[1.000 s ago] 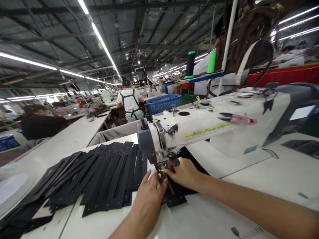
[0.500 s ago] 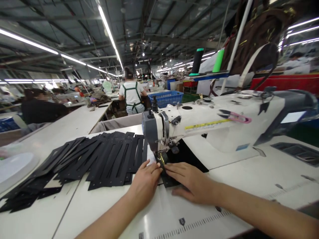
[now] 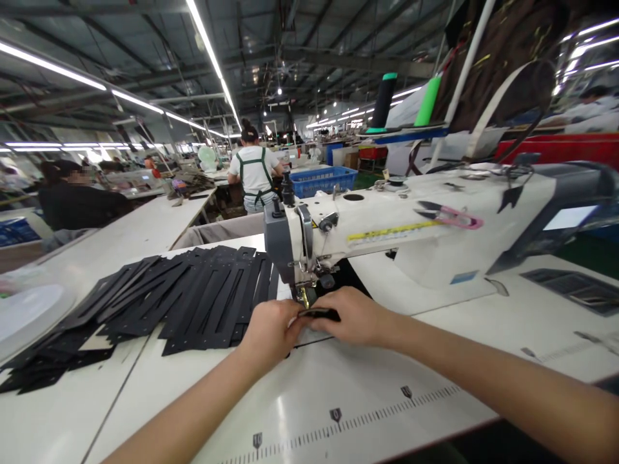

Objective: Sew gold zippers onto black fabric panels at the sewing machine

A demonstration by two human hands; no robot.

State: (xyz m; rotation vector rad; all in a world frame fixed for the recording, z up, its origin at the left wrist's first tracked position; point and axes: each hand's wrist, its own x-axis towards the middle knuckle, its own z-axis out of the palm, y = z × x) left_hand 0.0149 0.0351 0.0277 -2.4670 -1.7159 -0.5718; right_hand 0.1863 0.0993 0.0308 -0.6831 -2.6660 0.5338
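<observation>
Left hand and right hand pinch black piece, near edge raised; machine head at twelve o'clock. Probably positioning; next move calls for flattening evenly.

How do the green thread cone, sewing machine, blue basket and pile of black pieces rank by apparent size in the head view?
Largest: sewing machine
Pile of black pieces
Blue basket
Smallest: green thread cone
</observation>
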